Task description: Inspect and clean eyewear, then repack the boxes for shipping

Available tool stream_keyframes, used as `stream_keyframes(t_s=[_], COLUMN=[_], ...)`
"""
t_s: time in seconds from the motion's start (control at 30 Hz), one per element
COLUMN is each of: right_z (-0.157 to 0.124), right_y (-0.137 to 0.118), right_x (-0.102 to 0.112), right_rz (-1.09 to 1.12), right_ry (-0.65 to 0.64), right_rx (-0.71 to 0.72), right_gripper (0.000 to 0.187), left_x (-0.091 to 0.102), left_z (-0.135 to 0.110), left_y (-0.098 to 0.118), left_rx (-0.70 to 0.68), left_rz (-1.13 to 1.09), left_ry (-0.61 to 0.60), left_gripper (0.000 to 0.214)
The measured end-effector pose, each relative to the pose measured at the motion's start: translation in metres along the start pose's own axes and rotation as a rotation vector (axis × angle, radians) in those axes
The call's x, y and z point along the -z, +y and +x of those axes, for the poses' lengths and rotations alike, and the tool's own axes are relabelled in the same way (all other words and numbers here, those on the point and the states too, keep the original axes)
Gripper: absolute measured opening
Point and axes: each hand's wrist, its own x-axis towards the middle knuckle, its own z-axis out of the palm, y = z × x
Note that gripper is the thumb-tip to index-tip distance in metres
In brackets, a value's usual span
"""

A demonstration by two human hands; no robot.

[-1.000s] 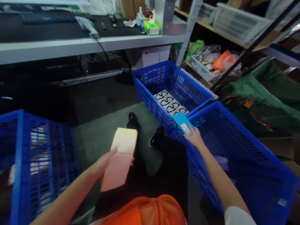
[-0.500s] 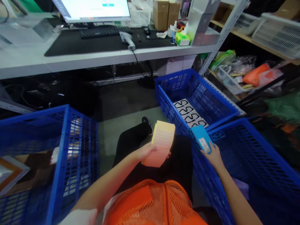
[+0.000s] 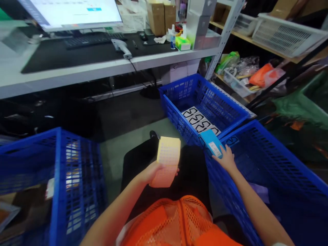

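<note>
In my left hand (image 3: pixel 156 171) is a stack of pale yellow printed sheets (image 3: pixel 167 159), held above my lap with the thumb on top. The print is too small to read. My right hand (image 3: pixel 227 159) grips the near end of a blue box (image 3: pixel 211 141) bearing a white label. That box is tilted over the meeting rims of two blue crates. Inside the far crate (image 3: pixel 176 118) lies a row of several white boxes (image 3: pixel 197 118) with black outline marks. Below my right forearm stands the near right crate (image 3: pixel 287 164), with a pale purple item (image 3: pixel 258 192) inside.
At left, another blue crate (image 3: pixel 58 171) holds cardboard. Ahead, a desk (image 3: pixel 84 73) carries a monitor (image 3: pixel 77 13), keyboard, barcode scanner (image 3: pixel 121 48), spray bottle (image 3: pixel 173 39) and tissue pack (image 3: pixel 183 43). Shelving with white baskets (image 3: pixel 284 32) stands at right.
The view has turned right, so the surroundings shift left. The right hand and the blue box remain over the crate rims. My left hand still holds the sheets.
</note>
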Motion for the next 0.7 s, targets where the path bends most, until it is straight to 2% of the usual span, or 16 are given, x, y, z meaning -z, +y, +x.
stream_keyframes(t_s=[0.13, 0.23, 0.33, 0.4, 0.47, 0.53, 0.6, 0.7], right_z=[0.002, 0.003, -0.008, -0.024, -0.042, -0.056, -0.064, -0.069], right_y=[-0.012, -0.031, -0.076, -0.121, -0.171, -0.216, -0.245, -0.255], right_x=[0.003, 0.01, 0.038, 0.067, 0.096, 0.116, 0.124, 0.112], right_rz=[-0.1, -0.069, 0.136, 0.353, 0.479, 0.523, 0.477, 0.431], right_ry=[0.001, 0.03, 0.187, 0.287, 0.254, 0.194, 0.123, -0.027], right_rx=[-0.021, -0.002, 0.114, 0.317, 0.544, 0.706, 0.749, 0.684], right_gripper=[0.089, 0.085, 0.066, 0.045, 0.025, 0.018, 0.014, 0.022], left_x=[-0.008, -0.013, -0.022, -0.028, -0.034, -0.039, -0.045, -0.052], left_z=[0.005, 0.006, 0.007, 0.008, 0.01, 0.012, 0.012, 0.002], left_y=[0.003, 0.005, 0.007, 0.009, 0.01, 0.011, 0.009, 0.001], left_rx=[-0.004, -0.001, 0.02, 0.06, 0.111, 0.129, 0.089, 0.04], left_rz=[0.03, 0.063, 0.107, 0.189, 0.301, 0.43, 0.587, 0.876], left_ry=[-0.013, -0.019, -0.035, -0.055, -0.083, -0.1, -0.093, -0.104], left_gripper=[0.05, 0.052, 0.052, 0.051, 0.047, 0.041, 0.042, 0.053])
